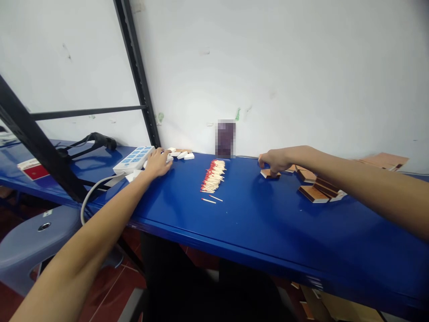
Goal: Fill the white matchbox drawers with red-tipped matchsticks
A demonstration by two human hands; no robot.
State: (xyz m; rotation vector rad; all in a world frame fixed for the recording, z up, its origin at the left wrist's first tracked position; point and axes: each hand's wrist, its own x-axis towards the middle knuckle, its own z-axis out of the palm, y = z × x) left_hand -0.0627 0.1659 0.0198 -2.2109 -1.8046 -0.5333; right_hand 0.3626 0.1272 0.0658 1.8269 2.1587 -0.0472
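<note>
My left hand [158,163] is at the back left of the blue table, fingers bent down over a small white matchbox tray [170,158]. More white trays [189,156] lie just beyond it. On the other side, my right hand [273,161] grips a brown matchbox [269,174] between thumb and finger, low at the tabletop. Between the hands stretches a pile of red-tipped matches [213,176], with two loose matches [208,201] in front of it. Several brown matchboxes [313,194] are heaped under my right forearm, which partly hides them.
A white power strip [134,159] with a cable sits left of my left hand. Black shelf posts [139,67] rise there. A pixelated dark object [226,139] stands against the wall. A grey-blue stool [40,241] is below left. Brown flat pieces [385,160] lie far right.
</note>
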